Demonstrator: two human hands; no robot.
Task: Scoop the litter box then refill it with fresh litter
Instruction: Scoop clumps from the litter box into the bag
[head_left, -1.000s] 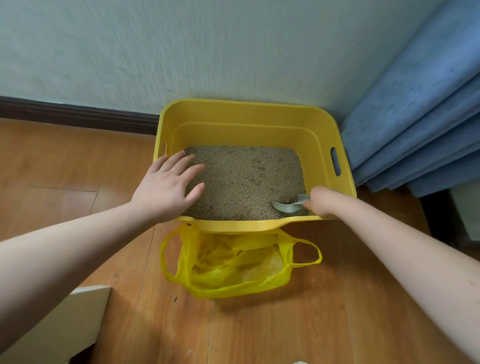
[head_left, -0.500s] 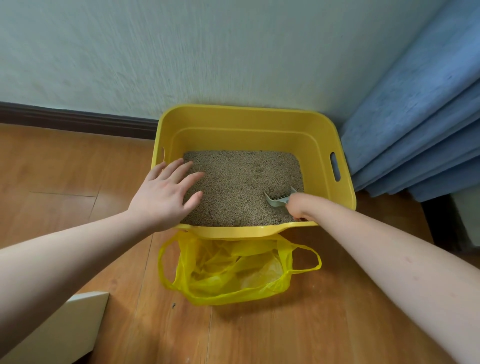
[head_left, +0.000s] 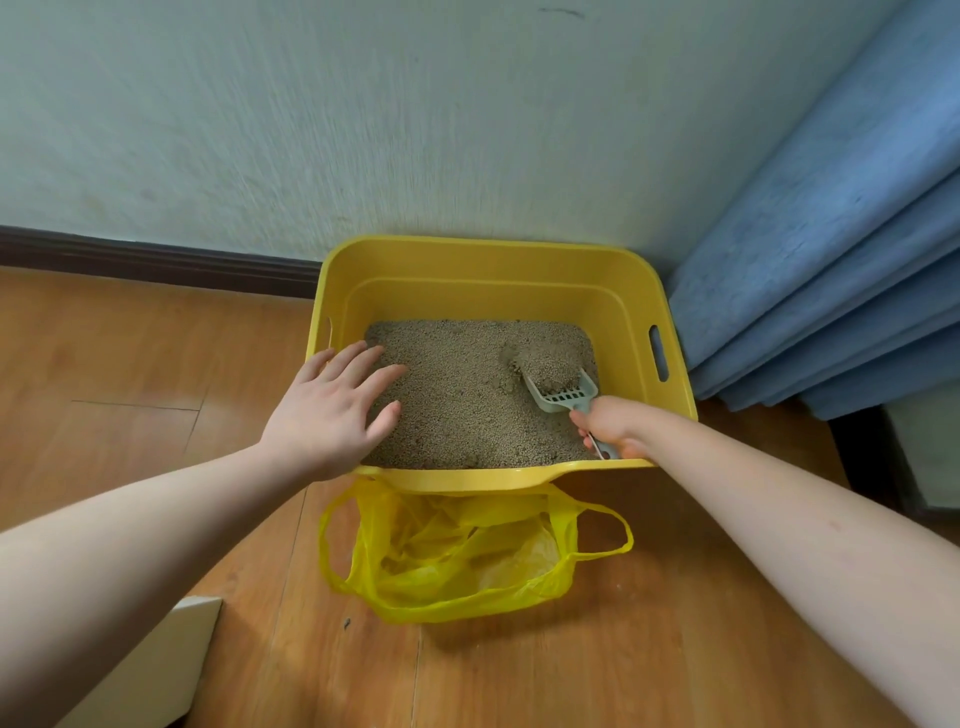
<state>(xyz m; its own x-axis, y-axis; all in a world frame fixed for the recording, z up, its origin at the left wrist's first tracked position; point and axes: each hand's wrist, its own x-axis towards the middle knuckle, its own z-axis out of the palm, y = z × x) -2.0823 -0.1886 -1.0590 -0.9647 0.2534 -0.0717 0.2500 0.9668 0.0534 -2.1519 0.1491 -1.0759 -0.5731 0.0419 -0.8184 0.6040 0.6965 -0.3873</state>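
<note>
Wood floor corner by a wall: yellow litter box (head_left: 631, 312) with a yellow bag (head_left: 467, 566) open just in front. Scooping's underway; right hand (head_left: 610, 428) grips the grey scoop (head_left: 563, 395), heaped with litter (head_left: 457, 395). Left hand (head_left: 332, 410) rests flat, fingers spread, on the near-left rim. Next probably lift, sift, tip into the bag.
</note>
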